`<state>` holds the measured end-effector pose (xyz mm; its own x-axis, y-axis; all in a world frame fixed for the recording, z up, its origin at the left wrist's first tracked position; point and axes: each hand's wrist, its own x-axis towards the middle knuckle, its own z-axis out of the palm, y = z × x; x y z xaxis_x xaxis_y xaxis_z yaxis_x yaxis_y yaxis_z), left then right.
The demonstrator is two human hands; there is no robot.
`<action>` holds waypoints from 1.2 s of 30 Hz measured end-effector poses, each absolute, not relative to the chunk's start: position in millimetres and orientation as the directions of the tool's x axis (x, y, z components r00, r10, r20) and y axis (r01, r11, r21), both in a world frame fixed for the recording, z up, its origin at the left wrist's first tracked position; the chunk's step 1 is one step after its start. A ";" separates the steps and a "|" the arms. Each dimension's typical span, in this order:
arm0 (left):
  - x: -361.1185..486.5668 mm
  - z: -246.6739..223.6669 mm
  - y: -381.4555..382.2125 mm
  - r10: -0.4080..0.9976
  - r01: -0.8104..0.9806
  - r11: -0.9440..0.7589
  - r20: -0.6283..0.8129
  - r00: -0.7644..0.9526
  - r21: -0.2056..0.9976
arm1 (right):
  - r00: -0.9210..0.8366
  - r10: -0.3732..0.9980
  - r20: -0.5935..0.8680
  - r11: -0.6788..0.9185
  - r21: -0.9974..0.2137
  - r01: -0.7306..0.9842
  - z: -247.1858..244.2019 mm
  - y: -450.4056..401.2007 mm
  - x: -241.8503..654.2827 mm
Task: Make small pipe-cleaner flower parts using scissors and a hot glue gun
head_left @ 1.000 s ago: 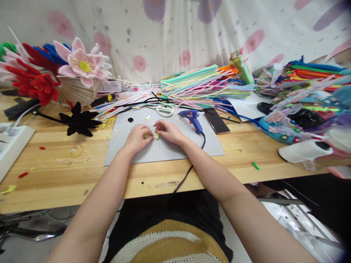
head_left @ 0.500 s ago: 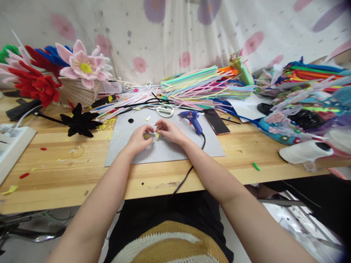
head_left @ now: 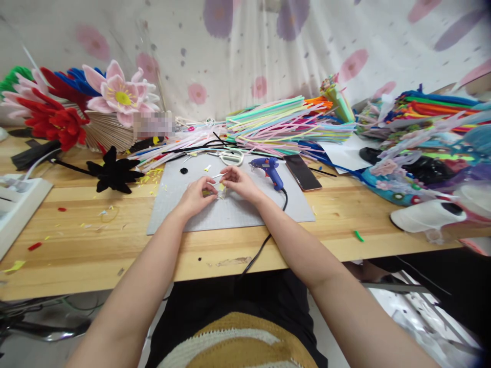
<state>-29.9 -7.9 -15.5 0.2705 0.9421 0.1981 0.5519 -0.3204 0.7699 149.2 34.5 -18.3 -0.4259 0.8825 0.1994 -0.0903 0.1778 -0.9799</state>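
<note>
Over the grey mat [head_left: 245, 217], my left hand [head_left: 198, 195] and my right hand [head_left: 238, 183] are close together with fingers curled inward. Small yellow pieces [head_left: 222, 187] show between them, with something clear around them. My right fingertips pinch at a yellow piece; what my left fingers hold is too small to name. Behind my hands lie scissors [head_left: 235, 156] with pale handles and a small black disc [head_left: 184, 170]. A blue glue gun [head_left: 271, 171] rests to the right on the mat, beside a dark phone [head_left: 303, 173].
Pipe cleaner bundles [head_left: 268, 120] line the back. A black flower [head_left: 113, 171], fuzzy pink flower [head_left: 117, 94] and white power strip [head_left: 25, 207] are at left. A white bottle [head_left: 427, 213] lies at right. The glue gun's cord [head_left: 264, 243] crosses the table's front edge.
My fingers have shifted slightly around the small yellow pieces, and my right hand has changed its hold a little. The whole view has moved slightly.
</note>
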 end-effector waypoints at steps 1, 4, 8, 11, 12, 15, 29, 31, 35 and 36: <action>-29.1 -15.4 -8.2 0.943 0.549 -0.317 0.195 0.270 0.773 | -0.422 0.884 0.199 0.174 -0.980 -0.096 -17.8 34.1 149.0; -25.6 -15.8 -9.3 0.949 0.548 -0.305 0.200 0.245 0.779 | -0.416 0.889 0.193 0.159 -0.981 -0.116 -15.5 31.9 148.3; -18.6 -16.3 -11.4 0.967 0.494 -0.244 0.175 0.183 0.834 | -0.376 0.909 0.180 0.133 -0.980 -0.147 -13.2 30.0 146.9; -13.2 -16.8 -12.1 0.985 0.421 -0.169 0.140 0.101 0.891 | -0.291 0.942 0.168 0.124 -0.979 -0.165 -14.7 31.1 146.0; -11.8 -17.3 -11.8 0.989 0.390 -0.144 0.127 0.069 0.909 | -0.254 0.954 0.161 0.120 -0.978 -0.168 -15.7 31.6 145.7; -9.6 -19.2 -10.2 0.996 0.291 -0.078 0.090 -0.025 0.954 | -0.126 0.983 0.136 0.114 -0.979 -0.170 -17.8 31.9 144.6; -5.8 -9.7 -11.7 0.962 0.096 -0.015 0.040 -0.270 0.995 | 0.303 0.949 0.091 0.180 -0.943 -0.281 -4.9 36.8 157.3; -5.6 -10.9 -11.3 0.962 0.104 -0.022 0.050 -0.269 0.994 | 0.254 0.965 0.060 0.133 -0.950 -0.281 -8.0 34.2 154.1; -3.7 -11.6 -11.7 0.964 0.106 -0.033 0.060 -0.261 0.994 | 0.103 0.994 0.037 0.060 -0.973 -0.224 -16.1 24.3 137.7; -2.9 -11.3 -12.0 0.965 0.102 -0.030 0.056 -0.257 0.994 | 0.081 0.996 0.030 0.047 -0.976 -0.214 -17.6 22.6 133.9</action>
